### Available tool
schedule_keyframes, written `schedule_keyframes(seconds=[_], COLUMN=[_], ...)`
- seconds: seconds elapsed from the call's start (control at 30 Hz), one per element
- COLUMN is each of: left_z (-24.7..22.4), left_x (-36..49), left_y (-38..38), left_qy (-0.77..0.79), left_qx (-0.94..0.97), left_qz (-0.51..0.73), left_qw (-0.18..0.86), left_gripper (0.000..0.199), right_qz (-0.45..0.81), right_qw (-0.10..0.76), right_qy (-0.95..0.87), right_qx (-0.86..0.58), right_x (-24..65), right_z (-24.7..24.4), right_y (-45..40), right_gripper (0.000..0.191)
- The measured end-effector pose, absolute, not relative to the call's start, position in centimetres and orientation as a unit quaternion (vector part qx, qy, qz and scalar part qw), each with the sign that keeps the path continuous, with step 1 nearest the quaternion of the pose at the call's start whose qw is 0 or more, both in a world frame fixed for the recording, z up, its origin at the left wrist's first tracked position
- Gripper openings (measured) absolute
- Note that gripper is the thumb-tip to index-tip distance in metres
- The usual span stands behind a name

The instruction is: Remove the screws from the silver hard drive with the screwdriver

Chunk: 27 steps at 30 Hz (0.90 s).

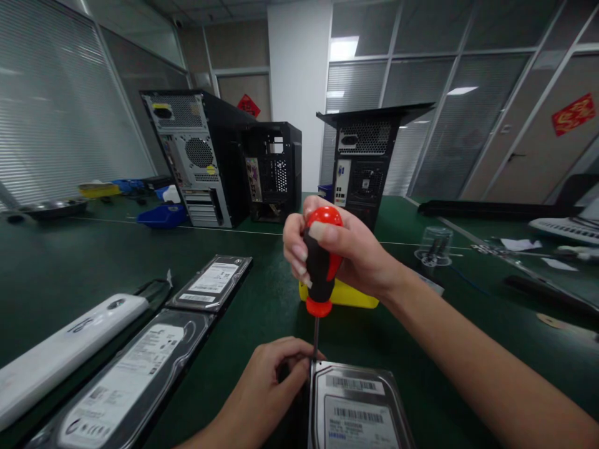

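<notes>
My right hand (337, 243) is wrapped round the black and red handle of a screwdriver (320, 265), which stands upright with its shaft pointing down. The tip meets the top left corner of a silver hard drive (358, 408) at the bottom middle. My left hand (276, 377) is beside that corner, its thumb and fingers closed around the lower end of the shaft and touching the drive's edge. What exactly its fingertips pinch is too small to make out. Behind my right hand lies a yellow object (353, 295), partly hidden.
Two more hard drives (215, 279) lie left of centre, beside a white power strip (70, 340). Three computer cases (224, 149) stand at the back. A blue tray (161, 216) is at back left. On the right are a clear cup (435, 243) and a keyboard (566, 229).
</notes>
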<state>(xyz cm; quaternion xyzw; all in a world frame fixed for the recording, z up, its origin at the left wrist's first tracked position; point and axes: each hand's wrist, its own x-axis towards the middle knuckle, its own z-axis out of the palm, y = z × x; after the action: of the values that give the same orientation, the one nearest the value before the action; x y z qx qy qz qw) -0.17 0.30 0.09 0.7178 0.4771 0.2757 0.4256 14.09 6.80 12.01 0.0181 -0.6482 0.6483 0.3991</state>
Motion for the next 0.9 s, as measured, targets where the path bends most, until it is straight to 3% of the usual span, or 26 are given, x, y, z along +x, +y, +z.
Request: schedule_keyframes(seconds=[0.3,0.57,0.77,0.9], left_z=[0.4,0.3,0.0,0.0], left_x=[0.0,-0.1,-0.2,-0.1], left_y=[0.2,0.1,0.1,0.2], left_qy=[0.477,0.475,0.479,0.475], left_qx=[0.709,0.726,0.726,0.73], left_qz=[0.277,0.276,0.274,0.277], left_qw=[0.44,0.414,0.411,0.407], left_gripper=[0.026,0.025,0.024,0.024], right_qz=[0.672,0.674,0.682,0.707], right_qw=[0.359,0.445,0.443,0.445], right_qy=[-0.648,-0.589,-0.582,-0.548], right_qx=[0.014,0.021,0.025,0.026], right_x=[14.2,13.2,13.4,13.4], right_z=[12.6,11.9,11.9,11.9], right_y=[6.2,6.0,6.7,7.0], right_gripper=[0.026,0.021,0.021,0.032])
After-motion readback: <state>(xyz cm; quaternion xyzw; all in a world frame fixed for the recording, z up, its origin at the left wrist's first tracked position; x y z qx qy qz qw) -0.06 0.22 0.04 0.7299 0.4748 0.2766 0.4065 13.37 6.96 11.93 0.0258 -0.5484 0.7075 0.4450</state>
